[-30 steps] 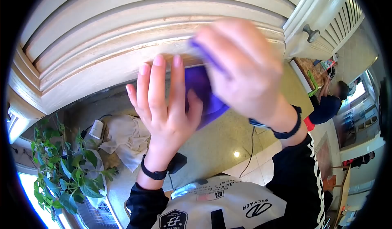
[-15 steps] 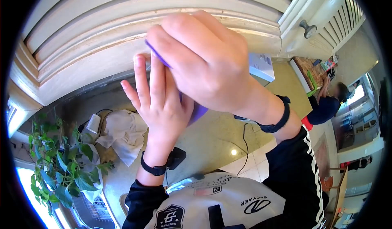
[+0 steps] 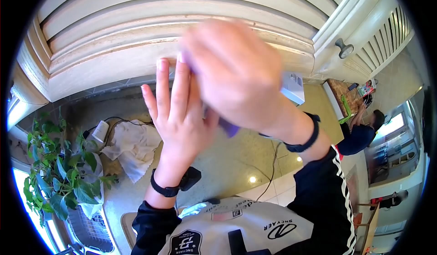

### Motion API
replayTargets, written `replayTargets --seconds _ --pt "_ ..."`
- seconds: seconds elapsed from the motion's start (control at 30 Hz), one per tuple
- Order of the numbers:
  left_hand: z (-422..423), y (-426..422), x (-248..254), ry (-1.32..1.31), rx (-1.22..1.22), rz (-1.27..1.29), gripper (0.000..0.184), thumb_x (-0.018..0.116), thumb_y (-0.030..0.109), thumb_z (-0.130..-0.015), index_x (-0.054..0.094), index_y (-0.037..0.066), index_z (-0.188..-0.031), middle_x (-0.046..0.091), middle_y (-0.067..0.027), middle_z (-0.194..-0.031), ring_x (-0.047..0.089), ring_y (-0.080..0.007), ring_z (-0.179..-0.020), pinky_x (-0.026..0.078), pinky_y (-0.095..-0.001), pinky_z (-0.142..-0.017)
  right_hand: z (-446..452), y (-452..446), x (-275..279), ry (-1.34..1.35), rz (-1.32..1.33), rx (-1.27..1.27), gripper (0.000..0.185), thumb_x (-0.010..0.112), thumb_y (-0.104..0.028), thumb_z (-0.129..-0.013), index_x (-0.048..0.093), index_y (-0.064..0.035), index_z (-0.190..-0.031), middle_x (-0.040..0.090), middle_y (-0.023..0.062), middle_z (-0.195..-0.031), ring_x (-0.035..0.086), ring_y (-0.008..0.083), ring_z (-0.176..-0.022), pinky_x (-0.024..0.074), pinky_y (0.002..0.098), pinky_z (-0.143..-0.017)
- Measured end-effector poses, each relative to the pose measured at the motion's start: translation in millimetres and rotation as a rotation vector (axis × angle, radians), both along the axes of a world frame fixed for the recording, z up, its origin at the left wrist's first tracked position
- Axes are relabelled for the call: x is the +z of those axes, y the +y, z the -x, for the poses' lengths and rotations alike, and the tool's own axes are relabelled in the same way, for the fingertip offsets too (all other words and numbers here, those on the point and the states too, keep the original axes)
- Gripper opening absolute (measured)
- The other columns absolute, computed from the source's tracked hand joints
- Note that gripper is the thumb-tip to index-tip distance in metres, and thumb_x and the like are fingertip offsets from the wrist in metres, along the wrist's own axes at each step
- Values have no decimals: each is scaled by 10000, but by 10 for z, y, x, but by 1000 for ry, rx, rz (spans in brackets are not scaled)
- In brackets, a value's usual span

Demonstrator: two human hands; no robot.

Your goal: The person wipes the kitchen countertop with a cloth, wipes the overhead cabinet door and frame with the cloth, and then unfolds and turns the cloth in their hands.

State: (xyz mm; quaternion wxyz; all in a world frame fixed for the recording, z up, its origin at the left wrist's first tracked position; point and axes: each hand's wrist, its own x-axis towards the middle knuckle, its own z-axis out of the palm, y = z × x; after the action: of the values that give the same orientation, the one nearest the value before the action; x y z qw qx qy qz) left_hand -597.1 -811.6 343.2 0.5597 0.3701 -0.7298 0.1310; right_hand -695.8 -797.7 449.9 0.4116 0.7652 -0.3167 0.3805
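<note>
My left hand (image 3: 180, 111) has its fingers spread, the fingertips close to the lower edge of the white louvred cabinet door (image 3: 118, 57). Beside and partly over it, my right hand (image 3: 236, 66) is closed on a purple cloth (image 3: 228, 128) and blurred by motion. Most of the cloth is hidden behind my two hands; a corner hangs below them. Whether the left fingers touch the cloth or the door cannot be made out.
A white cloth (image 3: 135, 146) and a white cup (image 3: 100, 131) lie on the counter (image 3: 218, 173) at left, near a leafy plant (image 3: 63, 173). A white box (image 3: 292, 89) stands right of my hands. Another person (image 3: 359, 136) is at the far right.
My right hand moved left over the left hand, then slightly further right and blurred. Less of the purple cloth shows than a second ago. The left hand remains spread.
</note>
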Motion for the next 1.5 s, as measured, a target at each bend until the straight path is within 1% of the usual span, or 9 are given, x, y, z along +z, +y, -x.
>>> replayTargets --seconds 0.17,0.4,0.5,0.6,0.63,0.7,1.23,1.37,1.5 --pt "-87 17 28 -108 122 -19 381 492 236 -834 592 68 -1161 446 -39 -1360 364 -255 -1301 8 -490 -1106 -47 -78 -20 -49 40 92 90 608 -130 -596 583 -74 -663 520 -3 -751 514 132 -646 428 227 -483" --pt "-118 3 72 -191 140 43 601 569 204 -774 433 78 -1345 363 -85 -1416 273 -281 -1342 37 -478 -1102 448 188 20 -91 -40 -46 276 669 85 -598 622 -8 -853 586 90 -802 583 247 -656 470 304 -559" --pt "-97 3 61 -197 115 41 628 585 221 -773 413 68 -1357 331 -99 -1431 244 -295 -1353 54 -482 -1100 422 83 6 -53 52 -43 206 641 -32 -570 584 -31 -768 518 41 -767 545 187 -657 446 288 -507" --pt "-33 39 63 -101 62 -62 603 577 213 -737 470 125 -1324 326 -49 -1441 256 -298 -1349 43 -480 -1110 151 85 46 -166 -133 12 269 681 49 -585 623 -22 -839 587 90 -813 595 250 -689 481 296 -574" --pt "-33 38 12 -101 37 -72 569 570 212 -748 486 86 -1296 321 -67 -1441 254 -321 -1348 45 -494 -1106 35 -77 -7 -127 2 54 122 609 -130 -594 543 -57 -666 458 40 -707 522 166 -663 441 284 -488" --pt "-10 -11 -109 -82 29 -126 503 552 217 -781 510 54 -1254 310 -75 -1448 264 -341 -1342 42 -507 -1101 -143 -37 19 -79 -61 20 101 601 -143 -612 558 -63 -658 458 27 -706 526 156 -678 455 266 -506" --pt "-61 99 133 -70 39 -74 625 559 176 -749 429 119 -1357 344 -39 -1435 306 -257 -1332 30 -467 -1106 374 69 -72 -143 103 -27 201 622 -25 -600 597 -35 -799 547 47 -787 565 188 -685 456 285 -525" --pt "-153 71 19 -88 -59 -7 519 555 161 -753 491 42 -1254 386 -162 -1356 287 -326 -1331 110 -472 -1097 -152 -105 -71 -59 29 69 112 607 -141 -598 536 -67 -643 480 33 -737 530 159 -693 473 269 -513" --pt "-186 237 60 93 -135 -12 381 565 49 -714 576 -23 -1088 541 -186 -1115 500 -353 -1072 317 -474 -985 -36 6 -72 -94 -20 4 115 612 -121 -624 568 -53 -706 519 43 -776 554 171 -717 479 272 -537"
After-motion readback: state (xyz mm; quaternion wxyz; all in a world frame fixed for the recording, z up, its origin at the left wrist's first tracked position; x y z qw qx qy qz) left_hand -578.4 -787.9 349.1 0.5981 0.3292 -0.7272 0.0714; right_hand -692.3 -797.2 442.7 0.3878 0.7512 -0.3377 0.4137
